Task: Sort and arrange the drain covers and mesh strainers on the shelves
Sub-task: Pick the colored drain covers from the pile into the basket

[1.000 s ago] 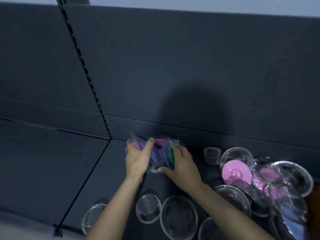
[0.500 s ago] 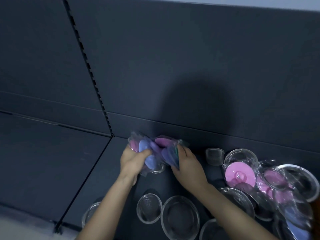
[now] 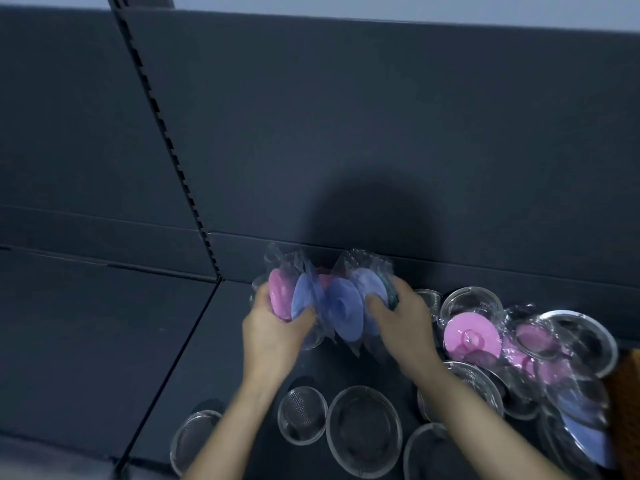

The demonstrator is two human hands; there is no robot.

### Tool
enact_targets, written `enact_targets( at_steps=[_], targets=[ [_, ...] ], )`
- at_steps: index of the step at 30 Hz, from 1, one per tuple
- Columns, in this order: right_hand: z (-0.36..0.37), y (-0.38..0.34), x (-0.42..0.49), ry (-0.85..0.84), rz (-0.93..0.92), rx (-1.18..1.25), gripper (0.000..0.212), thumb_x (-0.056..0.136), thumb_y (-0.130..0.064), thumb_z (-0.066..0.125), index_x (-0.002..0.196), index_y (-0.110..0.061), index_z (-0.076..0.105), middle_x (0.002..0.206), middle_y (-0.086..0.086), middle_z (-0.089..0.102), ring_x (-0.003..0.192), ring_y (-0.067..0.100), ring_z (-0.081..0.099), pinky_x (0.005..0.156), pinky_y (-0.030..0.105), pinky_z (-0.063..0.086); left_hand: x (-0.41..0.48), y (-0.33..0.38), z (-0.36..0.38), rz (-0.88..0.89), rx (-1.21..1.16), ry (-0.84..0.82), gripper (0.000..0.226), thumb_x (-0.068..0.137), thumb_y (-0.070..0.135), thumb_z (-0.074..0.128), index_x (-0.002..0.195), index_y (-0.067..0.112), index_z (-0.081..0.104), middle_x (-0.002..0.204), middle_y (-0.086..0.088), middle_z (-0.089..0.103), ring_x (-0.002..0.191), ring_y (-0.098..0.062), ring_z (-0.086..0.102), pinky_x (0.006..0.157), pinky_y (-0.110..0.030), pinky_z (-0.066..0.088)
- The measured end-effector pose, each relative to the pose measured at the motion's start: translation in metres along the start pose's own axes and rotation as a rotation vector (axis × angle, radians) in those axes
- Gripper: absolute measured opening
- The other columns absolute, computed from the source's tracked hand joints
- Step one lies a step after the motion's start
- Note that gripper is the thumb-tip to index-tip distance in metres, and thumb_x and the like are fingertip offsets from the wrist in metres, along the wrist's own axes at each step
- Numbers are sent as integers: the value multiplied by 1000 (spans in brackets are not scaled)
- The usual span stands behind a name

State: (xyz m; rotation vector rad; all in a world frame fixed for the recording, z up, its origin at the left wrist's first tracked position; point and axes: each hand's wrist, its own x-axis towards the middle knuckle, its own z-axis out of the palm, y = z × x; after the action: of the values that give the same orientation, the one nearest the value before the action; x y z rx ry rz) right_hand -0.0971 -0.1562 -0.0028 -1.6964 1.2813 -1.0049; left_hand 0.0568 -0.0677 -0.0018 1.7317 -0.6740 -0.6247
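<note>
- The left hand (image 3: 273,336) curls its fingers round the pink end of a row of bagged drain covers (image 3: 343,306). The right hand (image 3: 403,320) grips the other end, its thumb on a blue disc and its fingers round the dark green one.
- The covers stand on edge, their faces turned sideways. The row's long axis runs from hand to hand, along the back panel (image 3: 346,133) just beyond the fingertips.
- Whether the row's lower edges touch the shelf (image 3: 207,358) cannot be told.
- Nearer the person than the hands lie mesh strainers: a small one (image 3: 302,415), a larger one (image 3: 363,431), and another (image 3: 190,441) at the shelf's front edge.
- Right of the right hand a pink drain cover (image 3: 471,336) lies flat among crowded wrapped pieces.
- Left of the left hand is bare shelf out to the slotted upright (image 3: 166,140).
</note>
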Motion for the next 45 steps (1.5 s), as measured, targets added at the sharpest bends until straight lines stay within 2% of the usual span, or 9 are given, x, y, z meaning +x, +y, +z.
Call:
enact_targets(
  at_steps=[8, 14, 18, 25, 28, 32, 39, 42, 45],
  targets=[
    [-28, -10, -28, 202, 110, 178, 10, 86, -9, 57, 91, -14, 63, 85, 8, 68, 82, 30, 63, 74, 40, 51, -31, 19, 10, 206, -115, -113, 34, 69, 20, 75, 96, 34, 62, 83, 18, 68, 71, 1, 65, 55, -10, 47],
    [-57, -22, -54, 370, 65, 193, 15, 87, -8, 56, 84, -21, 62, 66, -17, 61, 59, 1, 51, 56, 13, 42, -43, 33, 36, 257, -203, -297, 38, 62, 32, 72, 98, 39, 61, 86, 20, 69, 77, -1, 67, 57, -12, 49],
    [-86, -28, -70, 515, 33, 170, 16, 87, -11, 58, 94, -24, 64, 84, -9, 68, 76, 8, 62, 69, 24, 49, -57, 49, 57, 310, -268, -426, 38, 61, 32, 71, 90, 54, 60, 87, 24, 69, 77, 5, 66, 59, -9, 48],
    [-149, -23, -95, 717, -30, 73, 25, 87, -11, 59, 108, -24, 63, 98, -12, 68, 93, 3, 62, 84, 21, 47, -101, 73, 109, 330, -396, -600, 44, 65, 17, 70, 102, 40, 64, 93, 11, 72, 84, -8, 70, 63, -16, 52],
    [-183, -19, -104, 759, -51, 28, 27, 88, -11, 59, 107, -29, 62, 101, -15, 67, 95, -1, 61, 84, 15, 46, -122, 87, 136, 320, -384, -674, 40, 65, 19, 70, 98, 42, 65, 90, 8, 73, 80, -11, 71, 62, -21, 54],
    [-230, -13, -118, 815, -50, -13, 32, 88, -17, 59, 120, -22, 60, 103, -12, 68, 87, 0, 61, 80, 12, 46, -154, 101, 174, 242, -414, -698, 45, 62, 23, 74, 106, 29, 63, 98, 0, 71, 89, -20, 70, 78, -44, 58],
    [-325, 1, -126, 898, -106, -143, 30, 86, -23, 57, 115, -20, 61, 83, 7, 66, 72, 23, 58, 65, 20, 46, -208, 133, 247, 211, -489, -794, 36, 63, 16, 70, 98, 25, 64, 85, 5, 74, 76, -13, 71, 61, -26, 56],
    [-367, 18, -115, 863, -81, -204, 22, 88, -17, 56, 109, -19, 62, 88, -6, 65, 70, 10, 56, 62, 8, 41, -222, 143, 282, 217, -474, -831, 40, 65, 19, 68, 106, 18, 63, 92, 0, 72, 81, -14, 69, 66, -28, 55],
    [-397, 41, -105, 792, -87, -290, 17, 89, -17, 54, 100, -29, 60, 86, 0, 65, 75, 14, 54, 63, 9, 39, -232, 139, 314, 161, -447, -856, 35, 69, 15, 67, 103, 11, 63, 92, -8, 71, 80, -18, 67, 67, -31, 56]
  ],
)
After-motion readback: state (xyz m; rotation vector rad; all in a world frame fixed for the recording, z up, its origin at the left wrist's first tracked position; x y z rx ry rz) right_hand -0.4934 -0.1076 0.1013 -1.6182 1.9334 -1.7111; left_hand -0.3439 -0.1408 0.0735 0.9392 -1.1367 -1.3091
